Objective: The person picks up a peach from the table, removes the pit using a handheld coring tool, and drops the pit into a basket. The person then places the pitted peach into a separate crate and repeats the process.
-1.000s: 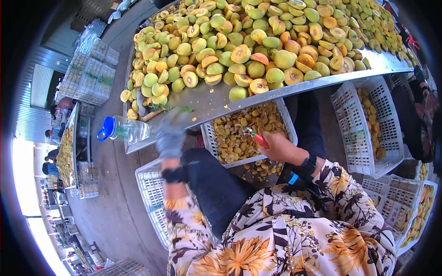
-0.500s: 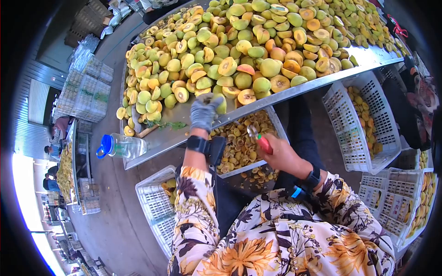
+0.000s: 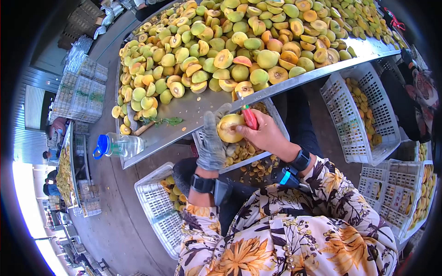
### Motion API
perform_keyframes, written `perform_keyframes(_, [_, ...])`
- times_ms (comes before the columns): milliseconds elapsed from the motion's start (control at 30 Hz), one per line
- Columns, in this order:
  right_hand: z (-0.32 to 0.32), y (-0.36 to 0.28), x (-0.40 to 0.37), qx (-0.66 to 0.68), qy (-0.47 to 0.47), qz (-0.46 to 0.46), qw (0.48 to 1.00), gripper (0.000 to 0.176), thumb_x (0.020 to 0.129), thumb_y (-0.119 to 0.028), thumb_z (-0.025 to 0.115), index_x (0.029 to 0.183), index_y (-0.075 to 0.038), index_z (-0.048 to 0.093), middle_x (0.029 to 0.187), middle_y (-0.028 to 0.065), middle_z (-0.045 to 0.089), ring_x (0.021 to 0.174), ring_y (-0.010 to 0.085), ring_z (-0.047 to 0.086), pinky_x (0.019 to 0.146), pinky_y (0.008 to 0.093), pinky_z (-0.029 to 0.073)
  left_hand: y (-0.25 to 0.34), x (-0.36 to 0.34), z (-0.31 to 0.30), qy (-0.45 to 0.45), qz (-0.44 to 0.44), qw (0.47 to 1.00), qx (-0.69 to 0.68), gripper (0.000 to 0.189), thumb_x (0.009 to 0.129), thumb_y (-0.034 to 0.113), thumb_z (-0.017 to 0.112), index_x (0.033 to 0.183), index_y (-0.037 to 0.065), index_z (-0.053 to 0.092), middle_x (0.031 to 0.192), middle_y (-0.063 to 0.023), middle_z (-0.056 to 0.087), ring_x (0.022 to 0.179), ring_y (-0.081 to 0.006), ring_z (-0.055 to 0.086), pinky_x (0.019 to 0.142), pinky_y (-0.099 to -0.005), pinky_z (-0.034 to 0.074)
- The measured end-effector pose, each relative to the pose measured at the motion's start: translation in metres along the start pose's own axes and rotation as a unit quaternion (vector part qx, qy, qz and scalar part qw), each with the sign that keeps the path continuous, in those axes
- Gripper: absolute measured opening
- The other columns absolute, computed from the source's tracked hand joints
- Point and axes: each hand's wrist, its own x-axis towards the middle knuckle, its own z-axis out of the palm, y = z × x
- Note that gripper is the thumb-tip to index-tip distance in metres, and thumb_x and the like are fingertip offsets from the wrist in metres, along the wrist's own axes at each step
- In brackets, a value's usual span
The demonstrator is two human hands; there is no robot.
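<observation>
My left hand (image 3: 211, 146), in a grey glove, grips a halved peach (image 3: 227, 128) just off the table's front edge, cut face up. My right hand (image 3: 271, 136) is bare and closed around a red-handled pitting tool (image 3: 249, 117) whose metal tip points up and away. The right thumb rests on the peach's near side. Below both hands stands a white crate (image 3: 282, 120) holding small brown-yellow scraps or pits. A large heap of halved peaches (image 3: 221, 41) covers most of the metal table (image 3: 191, 108).
A blue-capped water bottle (image 3: 120, 145) sits at the table's left corner, near a wooden-handled tool (image 3: 143, 128) and green leaves (image 3: 169, 121). White crates with peaches stand at lower left (image 3: 159, 216) and right (image 3: 340, 133). Another person's sleeve (image 3: 423, 92) shows at far right.
My left hand has come back from the heap to the table's edge with a peach half. My right hand has moved up and left to meet it, the tool tip turning upward.
</observation>
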Motion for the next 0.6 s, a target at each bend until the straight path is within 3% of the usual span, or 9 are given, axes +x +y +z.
perform_keyframes(33, [-0.001,-0.006,-0.001,0.000,0.001,0.003,1.000,0.037,0.078,-0.020,0.067,0.102,0.003,0.050,0.072,0.0130,0.059,0.060,0.0199,0.057,0.056,0.0316,0.047,-0.007,-0.003,0.009,0.000,-0.003,1.000,0.000,0.059,0.086,0.055,0.041,0.119,0.006,0.046,0.102,-0.0094,0.057,0.087,-0.0170,0.058,0.070,-0.0279,0.052])
perform_keyframes(100, [-0.007,-0.019,-0.001,0.184,-0.048,0.244,0.951,0.028,0.082,-0.018,0.063,0.097,0.001,0.049,0.064,0.0066,0.055,0.044,0.0116,0.049,0.039,0.0258,0.040,-0.022,-0.006,0.026,0.092,0.142,0.986,0.002,0.055,0.087,0.047,0.047,0.122,0.005,0.043,0.105,-0.0094,0.054,0.092,-0.0161,0.055,0.072,-0.0267,0.051])
perform_keyframes(133, [-0.004,-0.022,-0.002,0.219,-0.026,0.230,0.948,0.023,0.084,-0.016,0.060,0.095,-0.001,0.047,0.061,0.0020,0.050,0.037,0.0056,0.041,0.031,0.0216,0.031,-0.028,-0.007,0.030,0.119,0.186,0.974,0.041,0.050,0.087,0.038,0.051,0.122,0.004,0.043,0.109,-0.0088,0.051,0.090,-0.0157,0.055,0.072,-0.0273,0.051])
perform_keyframes(267, [0.002,-0.008,-0.007,0.191,-0.020,0.233,0.953,0.024,0.083,-0.018,0.061,0.091,-0.001,0.047,0.059,0.0010,0.048,0.038,0.0068,0.043,0.032,0.0228,0.033,-0.034,-0.005,0.021,0.178,0.246,0.920,0.248,0.046,0.087,0.039,0.050,0.117,0.004,0.049,0.107,-0.0079,0.053,0.088,-0.0164,0.056,0.074,-0.0291,0.050])
perform_keyframes(300, [0.008,0.001,-0.008,0.072,0.013,0.108,0.991,0.024,0.083,-0.019,0.062,0.090,-0.001,0.047,0.059,0.0011,0.048,0.038,0.0069,0.042,0.032,0.0230,0.033,-0.033,-0.001,0.020,0.179,0.244,0.920,0.248,0.046,0.087,0.039,0.050,0.117,0.004,0.049,0.107,-0.0079,0.053,0.088,-0.0164,0.056,0.074,-0.0291,0.050])
perform_keyframes(333, [0.012,0.008,-0.011,-0.048,0.046,-0.021,0.998,0.025,0.083,-0.020,0.062,0.088,-0.001,0.046,0.059,0.0011,0.048,0.037,0.0069,0.042,0.033,0.0232,0.033,-0.032,0.002,0.018,0.210,0.165,0.958,0.100,0.047,0.088,0.042,0.049,0.115,0.004,0.050,0.103,-0.0075,0.055,0.086,-0.0159,0.057,0.072,-0.0287,0.051])
perform_keyframes(367, [0.011,0.014,-0.017,-0.047,0.047,-0.020,0.998,0.025,0.083,-0.020,0.062,0.088,-0.001,0.046,0.059,0.0011,0.048,0.037,0.0069,0.042,0.033,0.0232,0.033,-0.030,0.004,0.015,0.235,0.083,0.967,-0.051,0.048,0.088,0.045,0.047,0.113,0.004,0.051,0.100,-0.0072,0.057,0.085,-0.0155,0.058,0.070,-0.0282,0.051])
perform_keyframes(433, [0.003,-0.008,-0.018,0.182,-0.003,0.273,0.945,0.026,0.082,-0.021,0.063,0.084,-0.001,0.045,0.058,0.0016,0.047,0.037,0.0078,0.043,0.033,0.0236,0.034,-0.032,0.005,0.009,0.160,0.040,0.981,-0.097,0.049,0.088,0.049,0.043,0.109,0.005,0.053,0.093,-0.0068,0.060,0.081,-0.0152,0.059,0.066,-0.0281,0.052])
perform_keyframes(600, [-0.004,-0.010,-0.017,0.240,-0.023,0.346,0.907,0.029,0.081,-0.023,0.065,0.083,-0.001,0.046,0.058,0.0058,0.050,0.040,0.0145,0.049,0.037,0.0281,0.038,-0.051,0.002,0.017,0.167,0.109,0.980,-0.024,0.038,0.090,0.042,0.044,0.105,0.008,0.051,0.096,-0.0065,0.059,0.082,-0.0161,0.059,0.068,-0.0292,0.052])
